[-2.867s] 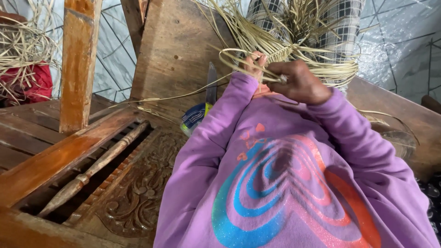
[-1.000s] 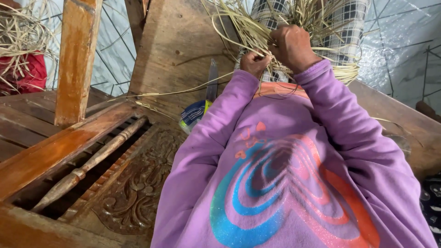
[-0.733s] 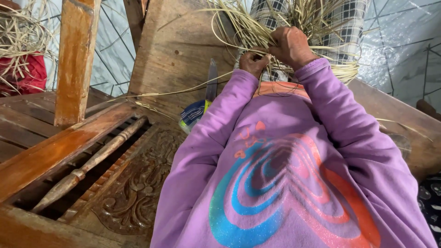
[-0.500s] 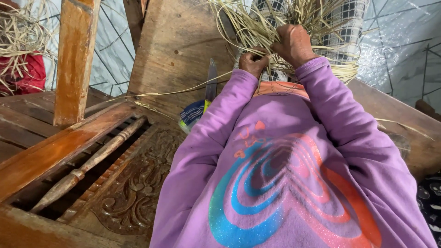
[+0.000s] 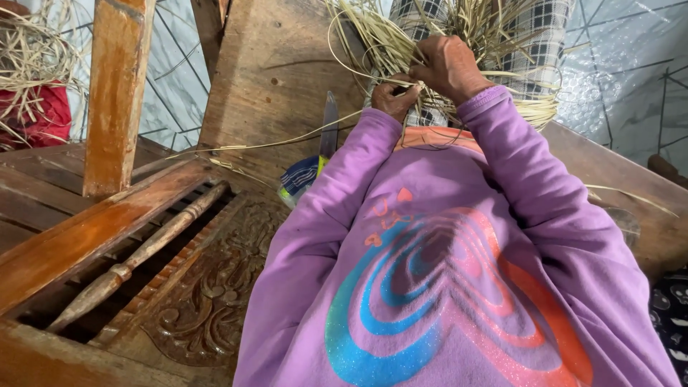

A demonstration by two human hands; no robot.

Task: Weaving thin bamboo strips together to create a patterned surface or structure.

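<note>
- Head view looks down over purple sleeves to both hands, raised together at a bundle of pale straw [image 5: 473,43].
- Left hand [image 5: 393,97] is closed, pinching a few strands between fingers and thumb, seemingly to keep them taut.
- Right hand [image 5: 450,66] sits just above and touching it, fingers curled down into the straw, clamped on the strands where they cross; the grip looks set to hold the weave in place.
- Straw bundle rests against a checked cloth [image 5: 537,29] at the top edge of a wooden board [image 5: 279,79]; loose strands trail left across the board.
- Knife [image 5: 328,129] stands upright just left of the left sleeve, above a blue roll [image 5: 299,175], both within reach.
- Carved wooden frame [image 5: 208,301] with a turned spindle [image 5: 136,258] lies at the lower left, well apart from the hands.
</note>
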